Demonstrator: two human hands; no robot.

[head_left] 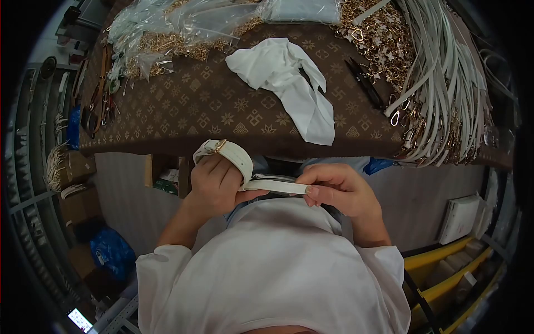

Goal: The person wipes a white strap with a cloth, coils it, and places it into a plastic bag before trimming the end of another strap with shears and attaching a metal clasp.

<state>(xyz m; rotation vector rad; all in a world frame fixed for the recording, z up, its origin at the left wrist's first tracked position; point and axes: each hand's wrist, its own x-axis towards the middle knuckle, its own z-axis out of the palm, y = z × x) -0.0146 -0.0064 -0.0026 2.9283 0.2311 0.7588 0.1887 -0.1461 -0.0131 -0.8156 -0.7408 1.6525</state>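
Low in front of my body, I hold a white strap with a gold buckle [241,158] between both hands. My left hand [216,186] is closed around it, with the buckled part looped over the fingers. A straight stretch runs to the right, where my right hand [339,190] pinches the strap's end between thumb and fingers. A crumpled white cloth [283,75] lies on the table beyond my hands, apart from them.
On the patterned brown tablecloth [183,111] lie clear plastic bags [172,28], gold hardware [384,47], black-handled pliers [364,83] and a heap of white straps [445,83]. Yellow bins [445,267] stand low right, blue bags [113,253] low left, shelving at both sides.
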